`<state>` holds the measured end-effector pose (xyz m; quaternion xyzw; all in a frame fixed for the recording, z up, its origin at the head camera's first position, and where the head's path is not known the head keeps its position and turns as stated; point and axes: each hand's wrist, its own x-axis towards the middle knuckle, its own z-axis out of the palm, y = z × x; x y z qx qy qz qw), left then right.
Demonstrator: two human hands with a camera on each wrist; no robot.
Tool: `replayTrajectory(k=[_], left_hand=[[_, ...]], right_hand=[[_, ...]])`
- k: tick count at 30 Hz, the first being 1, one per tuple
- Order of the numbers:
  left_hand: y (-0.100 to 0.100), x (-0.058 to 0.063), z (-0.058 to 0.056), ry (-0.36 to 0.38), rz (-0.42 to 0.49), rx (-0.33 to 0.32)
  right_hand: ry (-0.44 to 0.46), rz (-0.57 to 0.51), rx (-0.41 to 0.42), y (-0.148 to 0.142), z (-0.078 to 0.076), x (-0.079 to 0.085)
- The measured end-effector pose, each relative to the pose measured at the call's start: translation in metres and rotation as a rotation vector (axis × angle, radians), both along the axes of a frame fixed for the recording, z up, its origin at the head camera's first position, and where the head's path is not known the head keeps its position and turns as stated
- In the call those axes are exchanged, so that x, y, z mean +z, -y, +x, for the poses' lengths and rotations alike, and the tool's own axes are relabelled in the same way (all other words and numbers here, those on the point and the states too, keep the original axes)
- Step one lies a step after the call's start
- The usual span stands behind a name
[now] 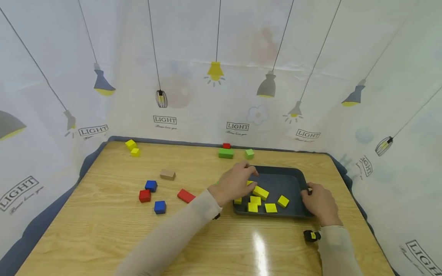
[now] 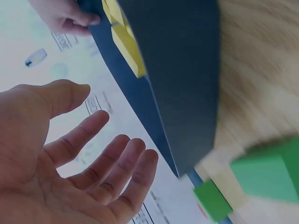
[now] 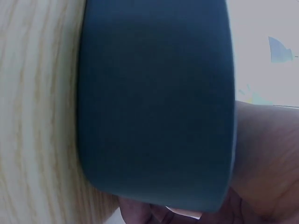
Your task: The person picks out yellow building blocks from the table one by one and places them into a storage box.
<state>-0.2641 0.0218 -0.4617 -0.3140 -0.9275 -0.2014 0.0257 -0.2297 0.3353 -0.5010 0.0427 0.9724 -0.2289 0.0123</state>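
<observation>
A dark rectangular tray (image 1: 290,182) lies on the table with several yellow blocks (image 1: 260,193) in its left and front part. My right hand (image 1: 321,205) grips the tray's right end, thumb over the rim; the right wrist view shows mostly the tray's outer wall (image 3: 154,102). Over the tray's left end hovers my left hand (image 1: 233,184), its fingers spread and loosely bent. Nothing lies in that left palm (image 2: 88,154), seen in the left wrist view. A green block (image 2: 268,170), mostly hidden by the left hand in the head view, stands beside the tray.
Left of the tray lie a red slab (image 1: 186,196), a red cube (image 1: 145,196), blue cubes (image 1: 160,207) and a tan block (image 1: 167,174). Two yellow blocks (image 1: 131,144) sit at the far left corner. Green blocks (image 1: 226,153) and a red block (image 1: 226,145) stand along the back edge.
</observation>
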Motion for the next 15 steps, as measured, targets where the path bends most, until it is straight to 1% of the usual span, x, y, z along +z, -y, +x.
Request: replayTrajectory(k=[3, 5, 10, 13, 15], left_hand=[[0.013, 0.001, -0.005, 0.010, -0.013, 0.024], [0.023, 0.001, -0.008, 0.019, -0.023, 0.055], [0.053, 0.000, -0.015, 0.007, -0.021, 0.127], [0.073, -0.001, -0.019, -0.005, -0.007, 0.157], [0.086, -0.001, -0.021, -0.014, -0.013, 0.181]], right_hand=[[-0.001, 0.003, 0.001, -0.001, 0.000, -0.002], [-0.001, 0.004, 0.003, -0.001, 0.001, -0.002], [-0.005, 0.008, 0.002, 0.000, 0.002, -0.002], [-0.006, 0.009, -0.001, 0.000, 0.001, -0.003], [-0.006, 0.008, 0.001, -0.001, 0.000, -0.002]])
